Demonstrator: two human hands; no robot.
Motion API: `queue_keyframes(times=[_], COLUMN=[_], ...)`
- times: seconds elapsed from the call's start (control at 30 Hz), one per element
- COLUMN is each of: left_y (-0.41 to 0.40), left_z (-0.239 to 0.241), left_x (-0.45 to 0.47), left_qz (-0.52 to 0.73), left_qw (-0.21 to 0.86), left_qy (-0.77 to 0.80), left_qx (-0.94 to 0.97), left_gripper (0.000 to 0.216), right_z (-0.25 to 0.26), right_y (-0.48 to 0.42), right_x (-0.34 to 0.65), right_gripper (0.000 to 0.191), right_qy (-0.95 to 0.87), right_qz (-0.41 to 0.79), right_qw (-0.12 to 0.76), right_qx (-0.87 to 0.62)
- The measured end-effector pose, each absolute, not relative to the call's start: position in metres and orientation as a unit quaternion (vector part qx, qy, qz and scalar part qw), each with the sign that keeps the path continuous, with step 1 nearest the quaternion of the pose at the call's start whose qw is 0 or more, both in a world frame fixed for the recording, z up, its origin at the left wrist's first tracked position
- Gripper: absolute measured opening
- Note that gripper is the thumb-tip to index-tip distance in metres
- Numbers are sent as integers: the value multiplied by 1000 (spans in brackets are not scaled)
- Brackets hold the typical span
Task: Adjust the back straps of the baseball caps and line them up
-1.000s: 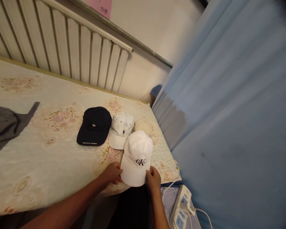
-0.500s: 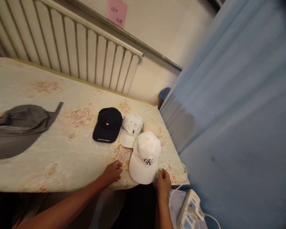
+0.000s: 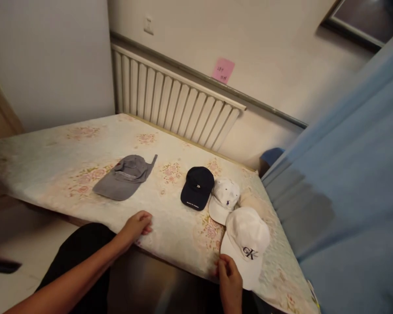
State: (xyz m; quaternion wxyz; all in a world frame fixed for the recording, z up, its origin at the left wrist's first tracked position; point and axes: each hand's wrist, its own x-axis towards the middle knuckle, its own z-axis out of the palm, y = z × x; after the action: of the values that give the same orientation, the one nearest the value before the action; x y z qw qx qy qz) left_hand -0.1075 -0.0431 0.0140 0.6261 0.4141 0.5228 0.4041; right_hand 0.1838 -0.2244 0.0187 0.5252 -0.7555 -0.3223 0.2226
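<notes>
My right hand [image 3: 229,279] pinches the brim of a white cap with a dark logo [image 3: 247,244] at the near edge of a floral mattress [image 3: 170,222]. My left hand [image 3: 136,226] rests on the mattress edge with curled fingers and holds nothing. Behind the white cap lie a white cap with a small emblem [image 3: 223,198], a navy cap [image 3: 197,187] and a cream cap [image 3: 250,199], mostly hidden. A grey cap [image 3: 124,176] lies apart to the left.
A white radiator [image 3: 173,102] runs along the wall behind the mattress, with a pink note [image 3: 223,69] above it. A blue curtain [image 3: 347,196] hangs on the right. My dark-clothed knee [image 3: 77,248] shows below the mattress edge.
The view has swung left and up, bringing the whole grey cap in. My left hand has left the white cap's brim and slid left along the mattress edge. My right hand stays at the brim.
</notes>
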Motion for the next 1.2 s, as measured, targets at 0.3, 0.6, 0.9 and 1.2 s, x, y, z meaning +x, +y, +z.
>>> queue_keyframes(times=[0.3, 0.6, 0.9, 1.2], left_y=[-5, 37, 61, 62], left_z=[14, 11, 17, 28], left_x=[-206, -200, -152, -111], left_qz=[597, 655, 677, 656], left_qw=[585, 644, 661, 700], left_qy=[526, 395, 324, 282], left_qx=[157, 15, -16, 17], left_gripper=[12, 21, 43, 45], right_z=[1, -37, -44, -51], right_y=[-154, -141, -140, -136], right_x=[134, 132, 133, 134], right_gripper=[27, 25, 24, 21], right_qy=[-438, -502, -494, -504], right_qz=[224, 104, 101, 66], right_qw=[499, 469, 471, 471], right_qx=[-714, -719, -724, -721])
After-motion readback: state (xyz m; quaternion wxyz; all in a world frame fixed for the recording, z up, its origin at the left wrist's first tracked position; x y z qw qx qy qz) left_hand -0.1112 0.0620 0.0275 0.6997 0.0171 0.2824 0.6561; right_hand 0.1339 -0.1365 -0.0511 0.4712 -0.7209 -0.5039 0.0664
